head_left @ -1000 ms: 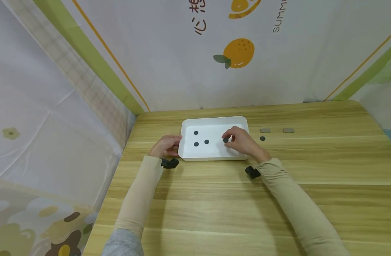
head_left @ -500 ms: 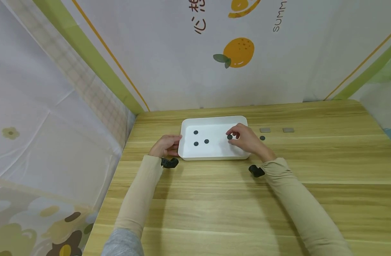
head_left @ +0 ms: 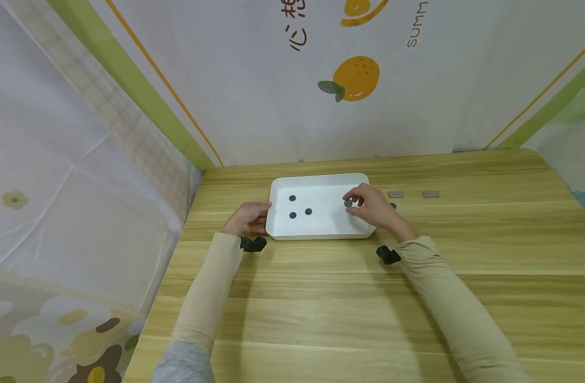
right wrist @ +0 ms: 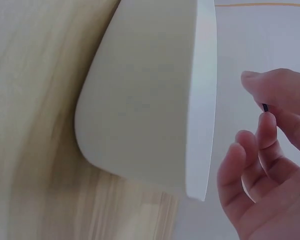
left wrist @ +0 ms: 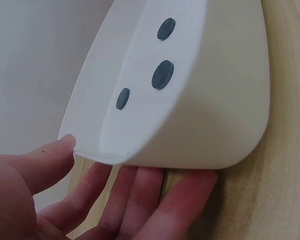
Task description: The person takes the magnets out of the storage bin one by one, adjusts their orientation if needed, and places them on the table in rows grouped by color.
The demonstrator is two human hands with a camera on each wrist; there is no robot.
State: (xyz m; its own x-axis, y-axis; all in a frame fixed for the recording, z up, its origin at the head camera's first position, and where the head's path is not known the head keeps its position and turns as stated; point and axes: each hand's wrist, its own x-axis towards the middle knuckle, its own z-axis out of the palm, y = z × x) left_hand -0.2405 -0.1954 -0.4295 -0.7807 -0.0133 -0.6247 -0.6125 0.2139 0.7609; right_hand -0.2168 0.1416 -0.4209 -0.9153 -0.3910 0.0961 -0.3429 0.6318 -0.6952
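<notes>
A shallow white tray (head_left: 321, 224) stands on the wooden table, with three small dark round discs lying on its floor; one disc (left wrist: 163, 75) shows largest in the left wrist view. My left hand (head_left: 248, 217) holds the tray's left end, thumb (left wrist: 57, 155) at the rim and the other fingers against the outer wall. Over the tray's right part, my right hand (head_left: 374, 206) pinches another dark disc (head_left: 348, 203) between thumb and fingers. In the right wrist view only a thin edge of that disc (right wrist: 265, 107) shows. The right hand's other fingers are loosely bent.
Right of the tray lie two grey rectangular plates, a nearer plate (head_left: 395, 194) and a farther plate (head_left: 431, 194). Another dark disc (head_left: 393, 206) lies in front of them, partly hidden by my right hand. A printed cloth (head_left: 254, 106) hangs behind the table.
My right hand has moved a little to the right and away from me, carrying the pinched disc toward the tray's right end. The left hand and tray have stayed in place.
</notes>
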